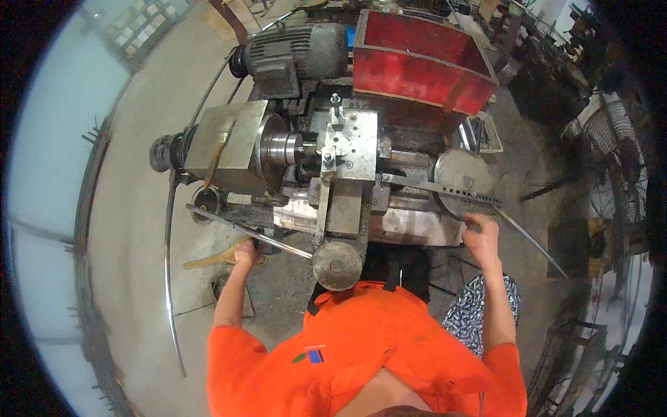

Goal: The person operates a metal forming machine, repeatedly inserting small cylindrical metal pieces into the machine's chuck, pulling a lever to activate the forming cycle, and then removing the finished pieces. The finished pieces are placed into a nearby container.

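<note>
A small metal lathe stands before me. My right hand [481,240] is closed at the lower rim of a round metal handwheel [464,174], around what looks like its dark handle, mostly hidden by the fingers. My left hand [244,254] is low on the left, fingers curled by a dark part below the long metal lever rod [267,238]; what it grips is hidden. That rod reaches a smaller round disc [337,265] near my waist. A shiny cylindrical piece [283,148] sits at the headstock [229,146], facing the tool-post block [358,142].
An electric motor [295,59] and a red open box [420,62] stand behind the lathe. A wooden-handled tool [219,154] lies on the headstock. A dark cup [206,201] sits below it. A perforated bar [445,187] crosses the handwheel; another rod [531,240] slants out right.
</note>
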